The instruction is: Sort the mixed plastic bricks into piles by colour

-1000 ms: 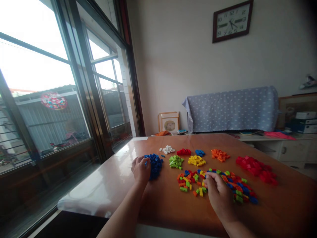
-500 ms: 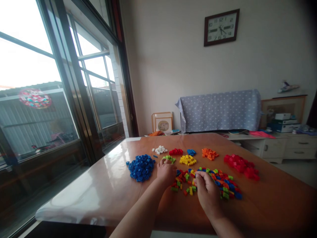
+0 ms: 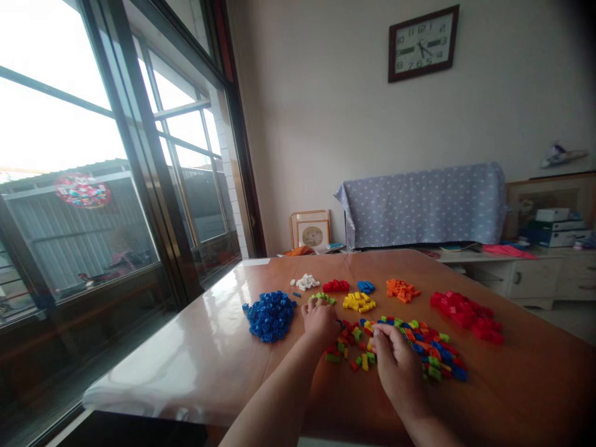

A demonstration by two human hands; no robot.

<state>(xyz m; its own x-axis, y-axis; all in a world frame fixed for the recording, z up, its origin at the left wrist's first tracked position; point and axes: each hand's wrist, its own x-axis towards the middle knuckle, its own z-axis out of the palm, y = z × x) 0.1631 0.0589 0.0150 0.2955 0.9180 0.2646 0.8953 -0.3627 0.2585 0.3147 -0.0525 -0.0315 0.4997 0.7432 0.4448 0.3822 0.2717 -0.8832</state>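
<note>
My left hand (image 3: 320, 320) reaches over the near edge of a small pile of lime-green bricks (image 3: 325, 298), its fingers spread and bent downward. No brick shows in it, and its fingertips partly cover the green ones. My right hand (image 3: 398, 363) is over the mixed heap of toy bricks (image 3: 433, 347), thumb and forefinger pinched together. Whatever lies between those fingertips is too small or hidden to name. Red, orange, yellow, green and blue bricks lie on both sides of this hand.
Sorted piles lie around: blue round pieces (image 3: 270, 316), white bricks (image 3: 307, 282), red bricks (image 3: 336, 285), small blue bricks (image 3: 365, 287), yellow bricks (image 3: 358, 302), orange bricks (image 3: 403, 290) and larger red pieces (image 3: 468, 315). The brown table (image 3: 223, 366) has a glossy cover.
The view has shifted slightly, so table and piles appear a little further right. Both hands keep nearly the same places over the bricks.
</note>
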